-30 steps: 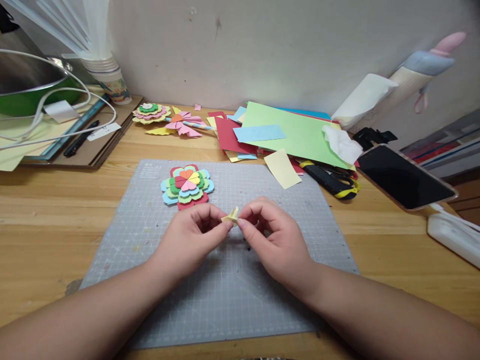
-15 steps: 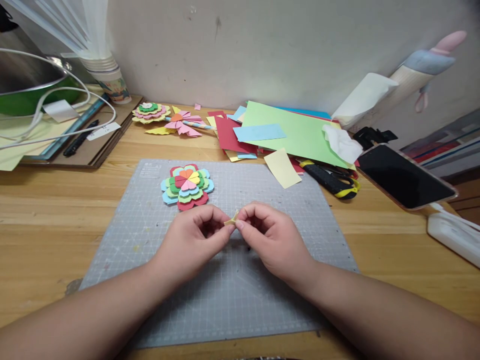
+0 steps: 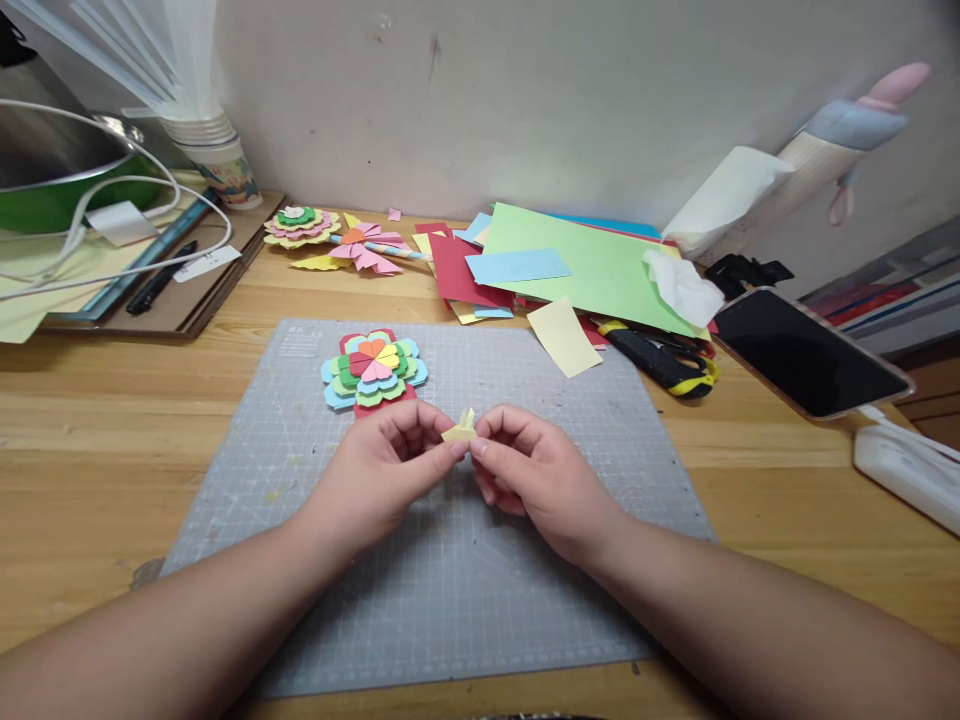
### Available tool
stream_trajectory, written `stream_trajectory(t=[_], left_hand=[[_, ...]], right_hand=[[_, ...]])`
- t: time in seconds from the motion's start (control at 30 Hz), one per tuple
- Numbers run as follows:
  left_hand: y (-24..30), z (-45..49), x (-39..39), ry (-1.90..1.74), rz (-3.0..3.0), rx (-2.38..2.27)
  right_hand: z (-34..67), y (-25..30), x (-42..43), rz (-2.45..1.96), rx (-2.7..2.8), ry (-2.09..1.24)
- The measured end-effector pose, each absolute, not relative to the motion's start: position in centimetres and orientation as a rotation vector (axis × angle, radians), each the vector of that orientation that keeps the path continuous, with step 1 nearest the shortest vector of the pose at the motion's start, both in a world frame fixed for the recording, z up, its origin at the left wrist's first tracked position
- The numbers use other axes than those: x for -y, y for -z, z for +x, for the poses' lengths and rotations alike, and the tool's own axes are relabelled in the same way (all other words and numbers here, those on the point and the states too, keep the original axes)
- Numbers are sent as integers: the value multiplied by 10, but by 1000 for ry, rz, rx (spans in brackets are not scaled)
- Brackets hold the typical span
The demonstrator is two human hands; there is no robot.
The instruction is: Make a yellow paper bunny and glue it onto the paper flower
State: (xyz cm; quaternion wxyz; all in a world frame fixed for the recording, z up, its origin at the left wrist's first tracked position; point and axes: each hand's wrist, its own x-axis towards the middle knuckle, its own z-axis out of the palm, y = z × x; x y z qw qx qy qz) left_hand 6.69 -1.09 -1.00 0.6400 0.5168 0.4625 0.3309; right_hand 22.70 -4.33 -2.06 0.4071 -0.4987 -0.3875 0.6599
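Observation:
Both hands meet over the grey cutting mat (image 3: pixel 480 600). My left hand (image 3: pixel 382 475) and my right hand (image 3: pixel 536 480) each pinch a small folded piece of pale yellow paper (image 3: pixel 460 429) between thumb and forefinger, fingers curled. Just beyond my left hand a layered paper flower (image 3: pixel 374 368) of red, blue, green, yellow and pink petals lies flat on the mat.
Coloured paper sheets (image 3: pixel 577 265) pile at the back right, with a loose yellow slip (image 3: pixel 564 336), black-and-yellow scissors (image 3: pixel 667 362) and a dark phone (image 3: pixel 806 352). More paper flowers (image 3: pixel 300 224) lie near the wall. White cables (image 3: pixel 112 240), a pen (image 3: pixel 159 275) and stacked cups (image 3: pixel 214 150) crowd the left.
Both hands have shifted slightly left and farther up the mat with the yellow paper, whose fold now points upward a little more.

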Motion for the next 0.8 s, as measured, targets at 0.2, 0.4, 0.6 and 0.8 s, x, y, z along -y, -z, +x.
stream_trajectory(t=[0.2,0.4,0.6,0.8], left_hand=[[8,67,12,-737,1107,-1014],[12,64,13,-733,1090,-978],[20,60,11,-804,1083,-874],[18,60,9,-738,1060,-878]], right_hand=[[227,20,44,-1210,1032,-1632],[226,15,44,-1191,1034,-1632],[226,17,45,-1153,1118,-1625],[227,21,45,-1113,1157,-1588]])
